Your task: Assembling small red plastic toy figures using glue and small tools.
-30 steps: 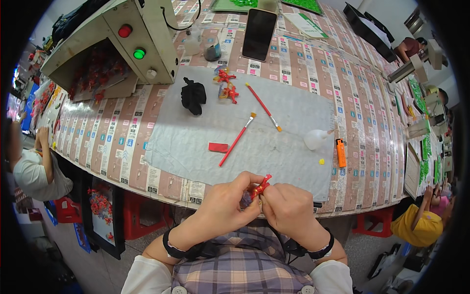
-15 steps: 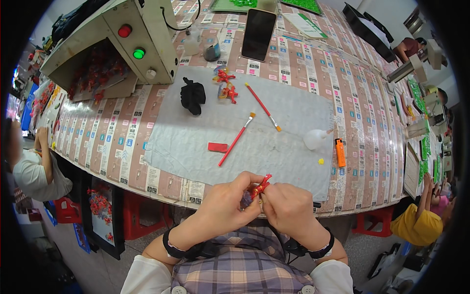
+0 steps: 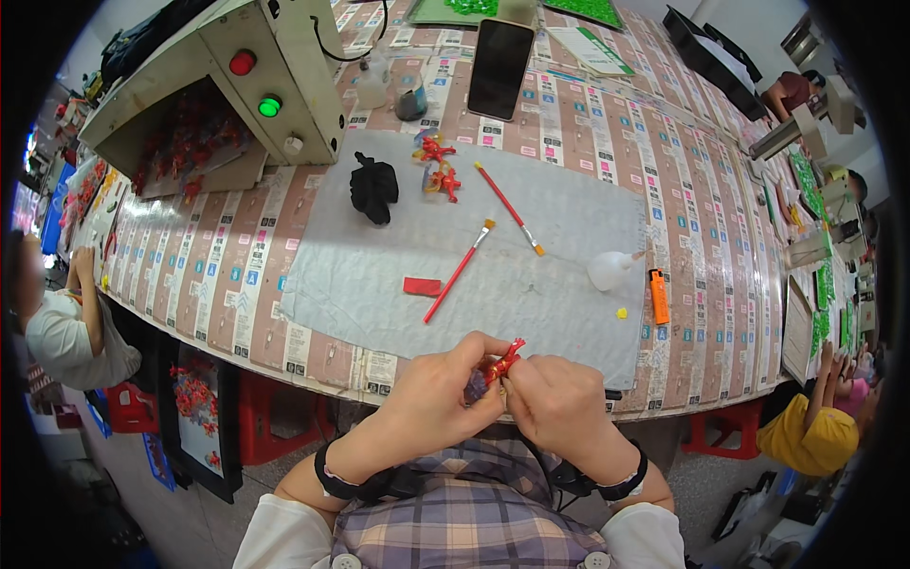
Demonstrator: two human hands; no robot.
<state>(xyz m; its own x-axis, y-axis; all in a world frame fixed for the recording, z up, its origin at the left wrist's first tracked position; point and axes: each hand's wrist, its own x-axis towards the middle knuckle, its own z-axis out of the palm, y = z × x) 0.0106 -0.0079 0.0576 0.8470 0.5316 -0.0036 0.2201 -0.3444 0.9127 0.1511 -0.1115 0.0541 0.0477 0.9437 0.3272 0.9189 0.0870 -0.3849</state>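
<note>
Close to my body, over the table's near edge, my left hand (image 3: 438,391) pinches a small red figurine (image 3: 503,362) with a translucent purple part. My right hand (image 3: 561,396) is closed, its fingertips pressed against the figurine's right side; whatever else it may grip is hidden. Beyond my hands, on a grey cloth (image 3: 351,284), lie two red-handled brushes (image 3: 459,270) and a small red block (image 3: 422,285). Two more red figurines (image 3: 443,180) with clear and yellow parts sit farther back, beside a crumpled black cloth (image 3: 374,187).
A white squeeze bottle (image 3: 609,270) and an orange lighter (image 3: 659,296) lie right. A phone (image 3: 500,68) stands at the back. Far left is a metal machine (image 3: 299,85) with figurines inside. A black tray (image 3: 199,417) of red pieces is at lower left. Other people sit either side.
My hands stay nearly in place, with only a slight shift of the right fingers against the figurine. Nothing on the table has visibly moved.
</note>
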